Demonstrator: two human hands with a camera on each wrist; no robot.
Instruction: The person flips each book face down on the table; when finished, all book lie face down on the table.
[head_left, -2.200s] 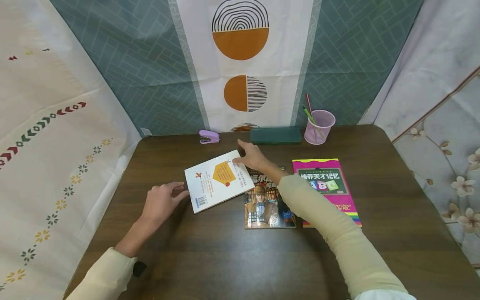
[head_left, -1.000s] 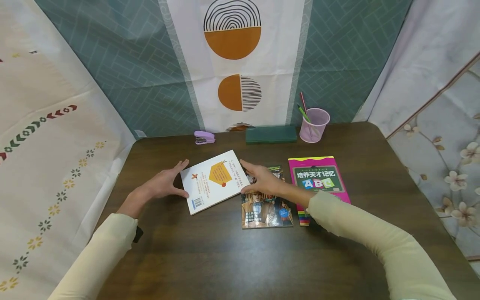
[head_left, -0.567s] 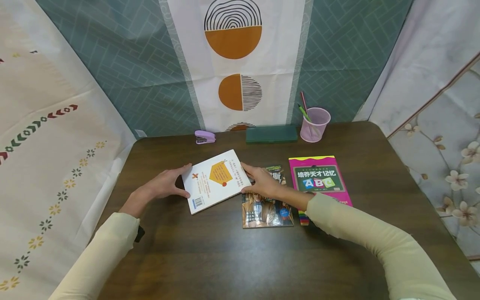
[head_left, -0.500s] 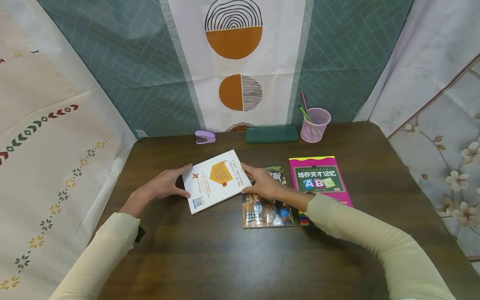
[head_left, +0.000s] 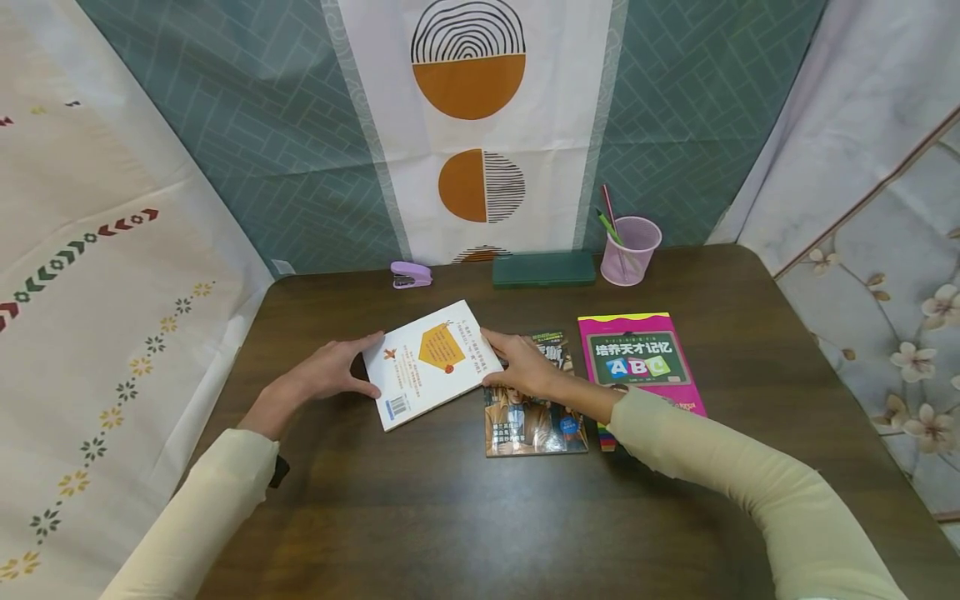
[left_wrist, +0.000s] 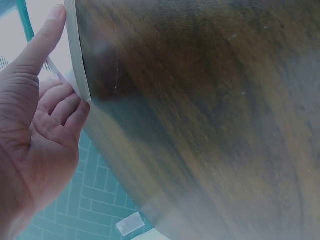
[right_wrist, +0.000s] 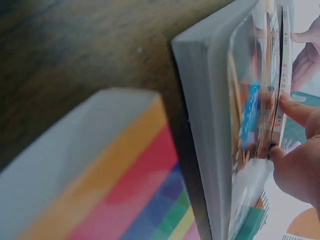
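Observation:
A white book (head_left: 412, 375), back cover up with an orange patch and a barcode, lies at an angle between both hands. At its left edge the left hand (head_left: 326, 369) holds it, thumb near the lower corner and fingers higher up; the left wrist view has that thumb (left_wrist: 42, 42) along the book's edge. Thumb and fingers of the right hand (head_left: 525, 365) grip the right edge, and the right wrist view shows them on the book's spine (right_wrist: 283, 82). Under the right hand lies a book with a detective cover (head_left: 517, 423), partly hidden by hand and white book.
A pink ABC book (head_left: 621, 333) lies to the right, partly beneath the right sleeve (head_left: 697, 433). Along the back of the dark wooden table (head_left: 450, 533) stand a purple stapler (head_left: 410, 275), a green case (head_left: 543, 270) and a pink pen cup (head_left: 632, 254) with pencils.
Since the earliest frame, the right hand has come down from the white book's top to its right edge. The left hand has moved up onto the left edge. Lately both are nearly still.

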